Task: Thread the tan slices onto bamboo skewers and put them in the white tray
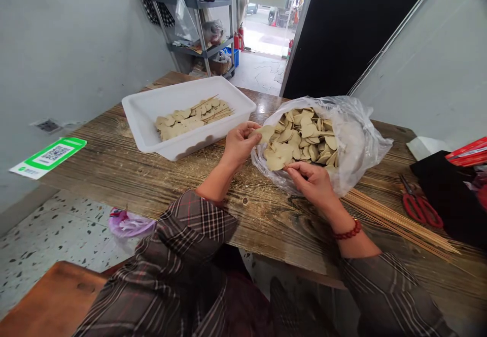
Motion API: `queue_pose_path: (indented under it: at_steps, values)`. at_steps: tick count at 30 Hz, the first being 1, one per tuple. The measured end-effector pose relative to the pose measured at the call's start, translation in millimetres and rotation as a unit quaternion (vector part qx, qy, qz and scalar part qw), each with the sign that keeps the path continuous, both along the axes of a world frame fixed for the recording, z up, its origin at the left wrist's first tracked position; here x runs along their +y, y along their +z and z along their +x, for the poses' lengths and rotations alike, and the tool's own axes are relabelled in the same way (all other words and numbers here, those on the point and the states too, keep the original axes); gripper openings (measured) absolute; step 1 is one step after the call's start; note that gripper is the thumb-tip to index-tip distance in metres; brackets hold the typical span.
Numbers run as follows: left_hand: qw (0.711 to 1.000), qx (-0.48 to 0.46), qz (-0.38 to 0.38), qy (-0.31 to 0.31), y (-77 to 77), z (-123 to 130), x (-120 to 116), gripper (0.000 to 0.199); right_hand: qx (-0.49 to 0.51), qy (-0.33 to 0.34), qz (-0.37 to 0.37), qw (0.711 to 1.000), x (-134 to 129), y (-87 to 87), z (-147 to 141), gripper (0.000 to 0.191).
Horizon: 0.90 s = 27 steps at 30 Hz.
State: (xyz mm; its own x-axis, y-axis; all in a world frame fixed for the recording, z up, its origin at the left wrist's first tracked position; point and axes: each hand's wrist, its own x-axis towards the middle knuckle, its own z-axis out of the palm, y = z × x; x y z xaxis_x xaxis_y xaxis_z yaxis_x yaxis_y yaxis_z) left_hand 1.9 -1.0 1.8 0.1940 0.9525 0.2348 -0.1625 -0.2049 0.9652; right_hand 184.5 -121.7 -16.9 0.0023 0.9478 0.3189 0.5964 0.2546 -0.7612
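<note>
My left hand (242,143) is closed in a pinch on a thin, flat beige slice (266,133) at the left edge of an open clear plastic bag (355,144). Lower down, the fingers of my right hand (314,183) are pinched at the near end of a thin bamboo skewer (286,166). Beige slices (278,156) lie against its far end, and they appear to be threaded on it. Many loose slices (304,126) of the same kind fill the bag. To the left, a white plastic tub (190,141) holds skewers loaded with slices (194,116).
Bare bamboo skewers (399,220) lie right of my right forearm, with red-handled scissors (420,207) and a black holder (445,195) beyond. A QR-code card (49,157) hangs over the table's left edge. Behind the table stands a grey cart (201,22); an orange-brown stool (53,296) is at lower left.
</note>
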Motion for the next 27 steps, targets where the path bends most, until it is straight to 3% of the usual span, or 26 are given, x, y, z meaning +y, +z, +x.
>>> queue_pose_path:
  at_steps: [12, 20, 27]
  values:
    - [0.997, 0.062, 0.050, 0.013, 0.6, 0.9, -1.8, 0.019, -0.024, -0.017, 0.003, 1.000, 0.6, -1.1, 0.9, 0.029]
    - [0.989, 0.111, 0.083, 0.046, 1.5, 1.4, -3.8, 0.006, -0.036, -0.014, 0.024, 0.999, 0.5, -2.0, 0.1, 0.026]
    - [0.990, 0.110, 0.086, 0.017, 2.5, 6.8, -8.6, 0.006, -0.063, -0.035, 0.037, 0.997, 0.2, -3.4, -1.9, 0.025]
